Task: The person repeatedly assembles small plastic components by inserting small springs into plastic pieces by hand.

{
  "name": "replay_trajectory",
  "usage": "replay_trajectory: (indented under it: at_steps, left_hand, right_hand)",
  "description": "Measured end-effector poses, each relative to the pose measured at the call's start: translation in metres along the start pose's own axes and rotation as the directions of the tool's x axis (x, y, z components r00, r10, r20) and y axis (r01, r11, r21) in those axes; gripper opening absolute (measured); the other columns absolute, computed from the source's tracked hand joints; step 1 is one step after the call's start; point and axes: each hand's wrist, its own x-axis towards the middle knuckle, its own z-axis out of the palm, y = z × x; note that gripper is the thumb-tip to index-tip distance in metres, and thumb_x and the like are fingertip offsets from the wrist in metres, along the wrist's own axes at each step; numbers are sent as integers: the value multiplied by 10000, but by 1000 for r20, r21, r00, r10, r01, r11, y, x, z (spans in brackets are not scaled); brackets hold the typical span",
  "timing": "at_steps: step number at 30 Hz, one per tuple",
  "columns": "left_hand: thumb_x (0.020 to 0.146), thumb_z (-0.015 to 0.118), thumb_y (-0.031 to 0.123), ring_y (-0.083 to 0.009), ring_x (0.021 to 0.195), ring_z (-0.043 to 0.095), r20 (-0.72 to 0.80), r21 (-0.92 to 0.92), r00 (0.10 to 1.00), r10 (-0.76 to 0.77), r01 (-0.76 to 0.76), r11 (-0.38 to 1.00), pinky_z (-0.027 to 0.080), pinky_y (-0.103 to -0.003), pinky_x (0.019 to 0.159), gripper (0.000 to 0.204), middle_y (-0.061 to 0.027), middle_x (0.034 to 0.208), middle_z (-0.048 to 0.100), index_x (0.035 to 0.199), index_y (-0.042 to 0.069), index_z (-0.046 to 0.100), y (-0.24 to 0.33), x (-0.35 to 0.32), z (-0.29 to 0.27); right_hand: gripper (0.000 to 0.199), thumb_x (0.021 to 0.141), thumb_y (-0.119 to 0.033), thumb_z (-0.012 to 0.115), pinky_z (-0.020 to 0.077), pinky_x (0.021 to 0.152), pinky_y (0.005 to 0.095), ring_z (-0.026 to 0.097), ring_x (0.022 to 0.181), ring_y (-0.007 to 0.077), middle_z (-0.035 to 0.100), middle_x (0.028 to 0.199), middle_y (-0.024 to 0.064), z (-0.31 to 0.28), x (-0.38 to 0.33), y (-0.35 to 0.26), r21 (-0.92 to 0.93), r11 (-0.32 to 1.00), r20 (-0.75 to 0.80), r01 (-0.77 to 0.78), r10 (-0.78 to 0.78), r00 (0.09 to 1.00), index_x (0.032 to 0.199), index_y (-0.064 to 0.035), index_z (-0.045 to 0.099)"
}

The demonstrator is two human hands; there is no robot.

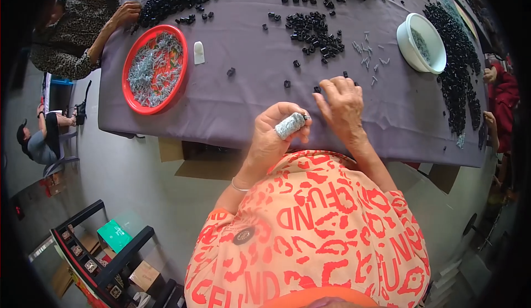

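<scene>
My left hand (271, 134) is raised just over the table's near edge, its fingers closed. A silvery-grey wrapped cylinder (290, 125) shows at it, seemingly a covering on the thumb. A small dark piece (306, 117) sticks out at its tip, pinched by the fingers. My right hand (344, 106) rests low over the cloth, palm down, thumb apart from the fingers and nothing visibly held. Beside its thumb lies a small black plastic part (317, 89); others peek out at the fingertips, partly hidden.
A red oval tray (128, 89) of small clear pins stands left, a white bowl (406, 51) right. Black parts (312, 34) are heaped on the purple-grey cloth (238, 100); loose pins (365, 53) lie nearby. People work at both ends. A rack (105, 264) stands lower left.
</scene>
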Motion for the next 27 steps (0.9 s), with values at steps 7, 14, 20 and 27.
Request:
replay_trajectory:
  at_steps: [7,14,20,27]
  left_hand:
    - [899,581,61,-157,787,634,40,-34,998,43,-42,999,540,-282,658,147,-126,932,647,1028,-10,583,4,-1,-6]
    - [896,585,47,-145,762,633,-32,122,997,74,-69,990,536,-276,653,139,-121,903,657,1012,-29,585,12,3,12]
    - [894,586,38,-136,757,627,30,194,996,88,-92,977,535,-267,655,138,-120,893,658,1009,-38,585,13,4,27]
    - [885,612,78,-126,737,596,49,288,993,108,-118,950,506,-254,631,151,-93,881,645,993,-26,597,9,0,40]
  right_hand:
    - [183,746,-89,673,423,716,363,578,815,221,601,884,39,11,0,5,86,994,-65,68,-63,996,920,-75,618]
    - [125,882,21,559,504,681,239,590,760,91,624,876,50,-42,-1,-9,899,206,333,-387,253,908,1000,26,603]
    - [137,884,6,577,492,667,246,589,735,105,632,855,73,-68,-14,-12,963,12,258,-268,227,939,1017,28,600]
    - [189,820,114,583,482,629,253,588,717,130,630,842,93,-89,-18,-21,919,387,11,-73,159,987,995,43,594]
